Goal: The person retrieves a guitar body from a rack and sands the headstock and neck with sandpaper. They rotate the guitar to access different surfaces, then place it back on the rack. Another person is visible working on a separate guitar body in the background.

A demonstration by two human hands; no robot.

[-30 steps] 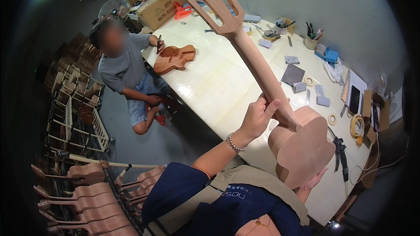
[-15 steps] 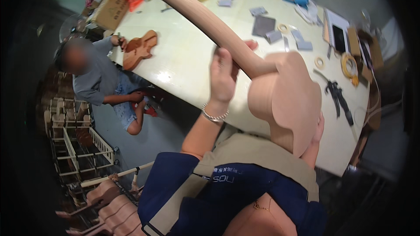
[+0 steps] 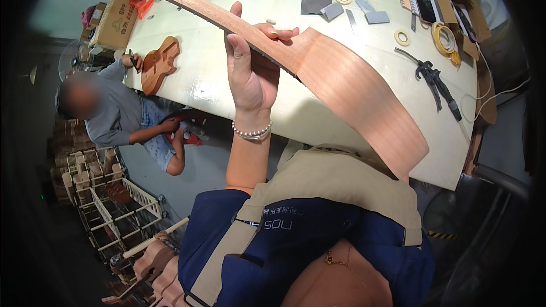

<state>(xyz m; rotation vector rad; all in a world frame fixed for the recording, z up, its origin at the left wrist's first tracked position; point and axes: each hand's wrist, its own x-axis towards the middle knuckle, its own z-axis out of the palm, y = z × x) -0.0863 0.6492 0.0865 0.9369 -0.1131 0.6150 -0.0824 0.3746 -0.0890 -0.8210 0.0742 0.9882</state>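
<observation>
The left hand (image 3: 250, 74) grips the neck of an unfinished wooden guitar (image 3: 347, 85), fingers (image 3: 278, 33) wrapped where neck meets body, held above the worktop (image 3: 239, 79). The right hand is out of sight. Steady support underneath would keep it from tipping.

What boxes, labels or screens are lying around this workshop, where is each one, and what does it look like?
Cardboard box: far left corner of the table, brown, rectangular, dark print on its side.
Phone: far right of the table, on a notebook; flat black slab, screen dark.
Open cardboard box: right table edge, brown, flaps up.
Apron print: pale lettering on the dark blue chest.
</observation>
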